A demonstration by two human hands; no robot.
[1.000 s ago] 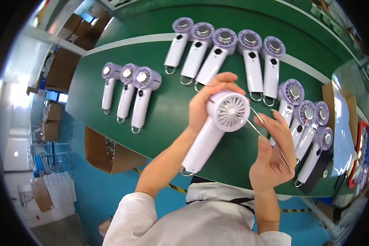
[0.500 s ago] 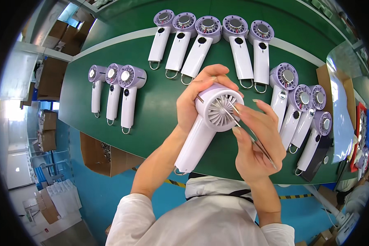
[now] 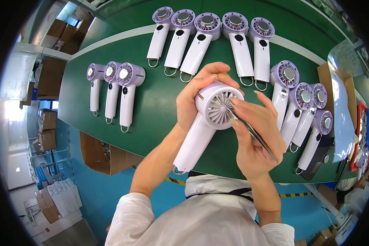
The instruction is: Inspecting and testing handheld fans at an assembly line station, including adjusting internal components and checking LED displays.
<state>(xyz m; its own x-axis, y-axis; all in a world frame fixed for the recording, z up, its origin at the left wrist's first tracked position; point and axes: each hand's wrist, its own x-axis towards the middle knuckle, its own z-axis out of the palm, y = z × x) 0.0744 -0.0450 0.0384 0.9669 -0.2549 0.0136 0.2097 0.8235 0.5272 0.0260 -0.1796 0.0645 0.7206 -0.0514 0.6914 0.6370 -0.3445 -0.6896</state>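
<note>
left hand wraps around the head of a pale lilac plastic handheld fan with a round ribbed grille, fingers closed over the top and back of the head, handle hanging down toward the body with a metal loop at its end. right hand just right of the grille, thumb and fingers pinched shut on slim metal tweezers, tips resting at the grille face near its centre, the other end running back over the palm. what the tips hold, if anything, is too small to tell.

for doing this well: keep the fan head braced in the left grip so the grille faces up, tweezers at a low angle, light pressure so the tips don't slip between the vanes or scratch the plastic.

beyond the left hand, five matching fans in a row lie on the green work surface; three more left of it, four more plus a dark one right of the right hand.
</note>
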